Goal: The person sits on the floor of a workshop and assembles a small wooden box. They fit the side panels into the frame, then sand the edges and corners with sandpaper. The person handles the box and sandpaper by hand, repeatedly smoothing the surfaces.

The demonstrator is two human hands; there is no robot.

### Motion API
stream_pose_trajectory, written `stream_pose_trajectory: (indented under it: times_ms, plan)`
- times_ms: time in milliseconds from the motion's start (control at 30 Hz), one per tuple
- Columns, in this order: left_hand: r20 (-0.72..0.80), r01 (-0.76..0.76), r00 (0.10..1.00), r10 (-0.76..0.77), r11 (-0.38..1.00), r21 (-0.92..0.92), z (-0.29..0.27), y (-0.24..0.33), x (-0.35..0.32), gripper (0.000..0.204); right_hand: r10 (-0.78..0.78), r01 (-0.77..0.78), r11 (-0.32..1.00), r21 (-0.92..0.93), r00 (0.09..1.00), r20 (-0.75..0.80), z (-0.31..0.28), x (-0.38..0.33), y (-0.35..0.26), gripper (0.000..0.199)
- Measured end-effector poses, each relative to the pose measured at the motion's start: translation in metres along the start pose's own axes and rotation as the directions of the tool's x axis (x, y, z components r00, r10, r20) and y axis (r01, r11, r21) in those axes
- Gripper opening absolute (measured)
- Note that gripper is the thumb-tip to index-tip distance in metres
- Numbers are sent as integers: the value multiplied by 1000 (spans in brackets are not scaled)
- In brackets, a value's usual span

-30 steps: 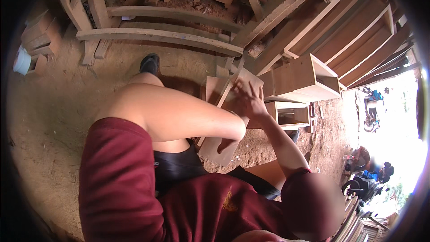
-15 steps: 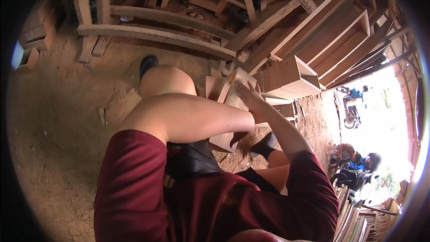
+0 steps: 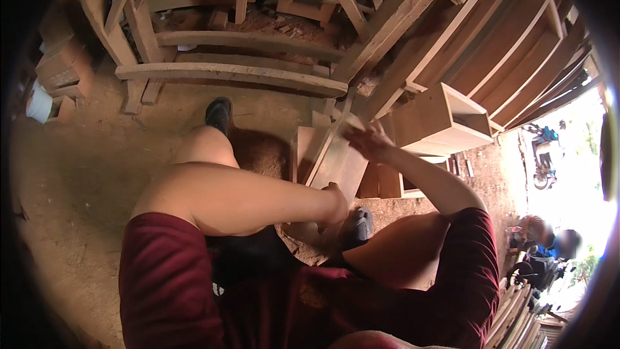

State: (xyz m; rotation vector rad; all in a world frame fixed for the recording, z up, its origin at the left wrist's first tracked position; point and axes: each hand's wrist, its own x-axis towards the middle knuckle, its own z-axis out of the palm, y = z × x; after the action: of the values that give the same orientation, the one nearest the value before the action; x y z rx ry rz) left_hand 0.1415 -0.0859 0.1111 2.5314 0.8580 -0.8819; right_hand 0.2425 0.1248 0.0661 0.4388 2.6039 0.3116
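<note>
A long pale wooden box or panel [image 3: 344, 160] stands slanted between my legs, its top face towards me. My right hand [image 3: 371, 143] is over the upper part of it, fingers spread and slightly blurred; whether it touches the wood is hard to see. My left hand [image 3: 333, 204] is at the lower part of the same piece, its fingers bent downward and mostly hidden. Nothing held shows in either hand. A thin upright board [image 3: 303, 145] is beside the panel on its left.
An open-ended wooden box [image 3: 445, 119] is just right of my right hand. Rough timber beams [image 3: 232, 74] form a frame ahead, with large cabinet carcasses [image 3: 510, 71] at the far right. A white bucket [image 3: 39, 104] is at far left. Outside are motorbikes [image 3: 544, 155] and a person [image 3: 535, 229].
My left hand has moved down and left along the panel. My right hand has lifted its fingers apart from lying flat on the wood. My view has shifted slightly.
</note>
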Motion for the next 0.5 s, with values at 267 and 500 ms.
stream_pose_trajectory:
  times_ms: [267,500]
  plan:
    - [-300,-20,954,14,1000,-18,33,-18,21,60,-468,465,883,-66,860,-203,6,-17,-25,60]
    - [-32,30,999,-29,999,29,5,-14,10,77,-23,56,995,84,934,-356,13,19,13,55]
